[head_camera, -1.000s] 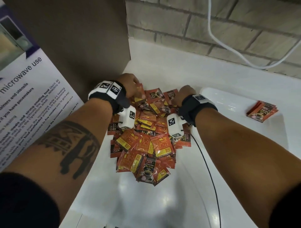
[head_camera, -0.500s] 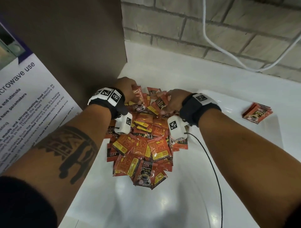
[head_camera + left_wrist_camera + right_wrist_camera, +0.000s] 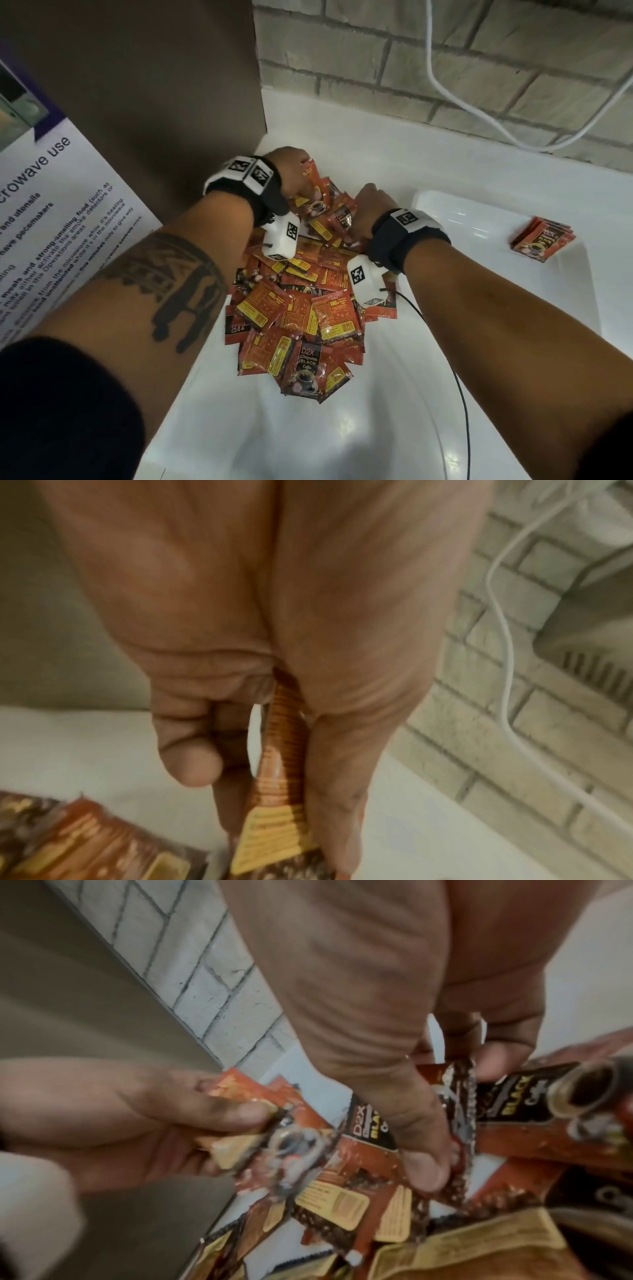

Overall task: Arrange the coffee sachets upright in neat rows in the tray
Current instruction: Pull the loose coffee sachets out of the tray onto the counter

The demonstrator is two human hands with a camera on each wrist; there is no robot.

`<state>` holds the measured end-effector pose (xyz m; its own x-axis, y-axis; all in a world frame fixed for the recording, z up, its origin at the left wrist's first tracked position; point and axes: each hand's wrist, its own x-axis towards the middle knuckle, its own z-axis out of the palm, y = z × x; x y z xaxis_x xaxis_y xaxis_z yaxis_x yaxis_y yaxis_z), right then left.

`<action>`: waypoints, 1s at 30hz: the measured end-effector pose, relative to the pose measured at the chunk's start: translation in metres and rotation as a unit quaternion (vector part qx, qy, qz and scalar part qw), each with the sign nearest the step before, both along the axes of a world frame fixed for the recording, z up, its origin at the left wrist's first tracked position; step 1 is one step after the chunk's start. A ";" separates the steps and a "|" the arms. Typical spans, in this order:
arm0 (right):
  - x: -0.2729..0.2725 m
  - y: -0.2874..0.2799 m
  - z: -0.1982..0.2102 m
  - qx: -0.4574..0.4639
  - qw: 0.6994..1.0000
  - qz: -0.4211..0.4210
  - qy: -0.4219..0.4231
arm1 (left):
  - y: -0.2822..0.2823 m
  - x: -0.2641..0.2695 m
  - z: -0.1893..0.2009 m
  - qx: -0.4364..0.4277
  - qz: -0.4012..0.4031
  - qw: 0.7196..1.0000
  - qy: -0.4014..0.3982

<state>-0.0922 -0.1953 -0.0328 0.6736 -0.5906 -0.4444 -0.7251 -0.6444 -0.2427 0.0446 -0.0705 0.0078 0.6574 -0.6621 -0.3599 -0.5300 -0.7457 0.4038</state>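
A heap of red and black coffee sachets (image 3: pixel 301 308) lies on the white counter. My left hand (image 3: pixel 291 171) is at the heap's far left end and pinches a small bunch of sachets (image 3: pixel 284 750) on edge between thumb and fingers; the same bunch (image 3: pixel 246 1123) appears in the right wrist view. My right hand (image 3: pixel 366 209) is at the far right of the heap, its thumb and fingers pinching one sachet (image 3: pixel 459 1123) lifted off the pile. A white tray (image 3: pixel 445 212) sits to the right, with a small stack of sachets (image 3: pixel 543 241) lying flat in it.
A brown panel (image 3: pixel 154 85) and a poster about microwave use (image 3: pixel 51 212) stand on the left. A brick wall (image 3: pixel 445 61) with a white cable (image 3: pixel 479 113) runs behind. A thin black cable (image 3: pixel 459 394) trails from my right wrist over the counter.
Both hands have lifted a little from the far end of the heap, each now holding sachets; the right hand has drawn closer to the left.
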 end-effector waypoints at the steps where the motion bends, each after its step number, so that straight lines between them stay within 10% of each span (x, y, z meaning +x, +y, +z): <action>1: -0.001 -0.001 -0.001 0.019 1.000 -0.014 -0.018 | -0.008 -0.003 -0.005 0.005 0.006 1.000 -0.004; 8: -0.004 -0.005 0.006 -0.033 0.991 0.127 -0.004 | -0.026 0.022 -0.073 0.080 0.043 0.995 -0.041; 18: -0.018 -0.013 0.045 0.095 0.987 0.061 -0.119 | 0.010 0.017 -0.008 -0.126 0.148 0.979 0.060; 30: 0.007 0.024 0.022 -0.005 0.983 0.180 0.014 | 0.047 -0.001 -0.030 0.109 0.003 0.993 -0.036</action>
